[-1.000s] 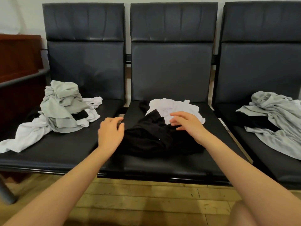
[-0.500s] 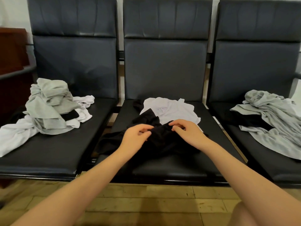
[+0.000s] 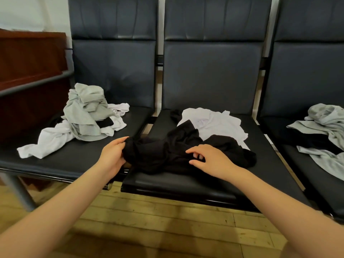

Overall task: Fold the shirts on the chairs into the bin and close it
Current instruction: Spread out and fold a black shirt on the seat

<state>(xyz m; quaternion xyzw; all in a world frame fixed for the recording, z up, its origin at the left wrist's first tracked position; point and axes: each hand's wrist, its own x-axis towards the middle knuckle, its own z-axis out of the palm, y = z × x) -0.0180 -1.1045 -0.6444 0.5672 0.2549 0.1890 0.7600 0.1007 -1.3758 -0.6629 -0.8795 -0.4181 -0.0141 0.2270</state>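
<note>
Left hand [image 3: 113, 155] grips black shirt [image 3: 167, 151] at mid chair's [image 3: 210, 77] front edge; right hand [image 3: 210, 158] pinches it, prob. hunting a seam to spread.

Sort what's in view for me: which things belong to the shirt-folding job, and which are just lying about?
Job: crumpled black shirt, held by left hand and right hand; flat white shirt; grey-and-white clothes heap; grey clothes pile; dark padded chairs.
Lying about: reddish wooden cabinet. No bin in view.
</note>
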